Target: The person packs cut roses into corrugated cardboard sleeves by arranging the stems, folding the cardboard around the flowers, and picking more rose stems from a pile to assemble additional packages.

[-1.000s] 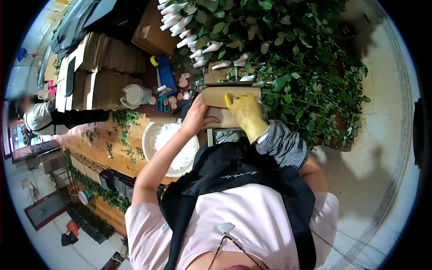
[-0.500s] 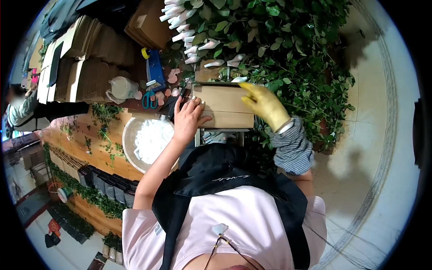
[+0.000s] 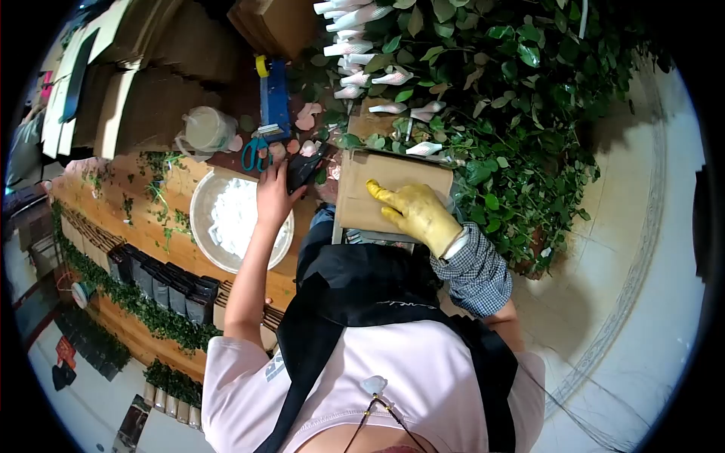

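Note:
A brown cardboard sheet [image 3: 361,198] with a fold along it lies on the work stand in front of me. Resting on top of it is my right hand [image 3: 417,214], in a yellow rubber glove, with thumb and forefinger stretched out. My bare left hand [image 3: 275,198] is off to the left of the cardboard, its fingers extended. Its fingertips are right at a black hand tool [image 3: 305,167], partly covered by the hand, which looks like a stapler. Teal-handled scissors [image 3: 255,154] lie just beyond those fingertips.
A white basin [image 3: 198,226] full of white foam-like pieces stands left. Behind are a blue tape dispenser [image 3: 273,98], a plastic jug [image 3: 207,130] and stacked cardboard [image 3: 162,102]. Leafy stems [image 3: 498,113] with white-sleeved buds [image 3: 355,49] fill the back right. Pink petals [image 3: 308,117] are scattered about.
My left hand has left the cardboard and moved left to the black tool. My gloved right hand has come down onto the cardboard, whose raised far flap now lies flat. The view has shifted slightly.

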{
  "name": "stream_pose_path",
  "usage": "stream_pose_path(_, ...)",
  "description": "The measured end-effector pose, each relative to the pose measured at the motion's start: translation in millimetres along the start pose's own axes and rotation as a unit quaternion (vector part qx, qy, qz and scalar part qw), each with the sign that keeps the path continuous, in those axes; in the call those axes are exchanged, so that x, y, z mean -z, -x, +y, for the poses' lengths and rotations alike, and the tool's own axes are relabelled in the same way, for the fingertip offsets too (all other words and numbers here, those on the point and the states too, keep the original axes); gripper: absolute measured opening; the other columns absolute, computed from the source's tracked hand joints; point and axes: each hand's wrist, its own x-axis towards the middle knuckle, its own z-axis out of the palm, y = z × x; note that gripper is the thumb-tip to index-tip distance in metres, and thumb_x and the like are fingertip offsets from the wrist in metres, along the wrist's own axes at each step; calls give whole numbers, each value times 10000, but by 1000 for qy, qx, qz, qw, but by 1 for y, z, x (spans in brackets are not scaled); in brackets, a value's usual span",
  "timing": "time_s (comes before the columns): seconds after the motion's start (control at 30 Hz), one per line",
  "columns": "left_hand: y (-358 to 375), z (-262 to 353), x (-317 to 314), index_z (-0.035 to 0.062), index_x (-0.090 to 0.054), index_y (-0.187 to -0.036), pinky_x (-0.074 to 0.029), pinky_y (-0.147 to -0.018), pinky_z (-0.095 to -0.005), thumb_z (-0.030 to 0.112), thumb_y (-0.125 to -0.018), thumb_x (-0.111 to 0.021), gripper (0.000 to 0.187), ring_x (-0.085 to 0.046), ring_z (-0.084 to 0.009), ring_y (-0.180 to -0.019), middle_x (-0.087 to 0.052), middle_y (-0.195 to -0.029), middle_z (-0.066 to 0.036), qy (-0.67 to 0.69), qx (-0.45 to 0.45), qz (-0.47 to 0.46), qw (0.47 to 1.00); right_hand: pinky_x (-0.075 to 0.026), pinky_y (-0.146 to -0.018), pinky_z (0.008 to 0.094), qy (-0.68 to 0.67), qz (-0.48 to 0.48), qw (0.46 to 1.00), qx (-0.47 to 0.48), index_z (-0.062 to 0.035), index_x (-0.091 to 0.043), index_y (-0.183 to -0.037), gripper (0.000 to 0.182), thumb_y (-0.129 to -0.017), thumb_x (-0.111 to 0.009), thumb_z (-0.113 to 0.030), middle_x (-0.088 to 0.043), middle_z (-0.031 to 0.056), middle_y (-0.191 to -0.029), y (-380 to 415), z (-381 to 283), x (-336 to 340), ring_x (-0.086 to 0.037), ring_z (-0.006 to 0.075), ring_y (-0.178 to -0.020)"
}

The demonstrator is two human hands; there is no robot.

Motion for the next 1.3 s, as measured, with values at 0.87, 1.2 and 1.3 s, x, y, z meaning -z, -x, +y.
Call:
stream_pose_path(0.87,28,75,75,23,-554,-1240,-523,-818,-449,114,-779,-673,484,-636,-420,-967,-649,-986,-278,221,134,-312,914,-504,-597,443,-30,52,998,-6,-135,-664,-1120,255,-869,-638,-167,-631,114,-709,-3,-4,4,-613,321,-649)
stream_pose_path(1.2,115,60,9,37,-322,-1481,-464,-936,-392,12,-827,-642,728,-590,-326,-1072,-576,-1209,-212,442,120,-87,885,-521,-844,415,-52,16,998,-15,-178,-583,-1343,460,-891,-657,-139,-685,150,-1050,0,-2,-1,-639,346,-937)
stream_pose_path(1.3,139,56,36,27,-367,-1466,-391,-957,-473,-63,-726,-608,784,-529,-349,-1009,-537,-1067,-187,70,88,-27,993,-522,-847,414,-74,37,997,5,-174,-597,-1326,438,-892,-650,-144,-688,149,-1061,-1,2,-3,-641,342,-951)
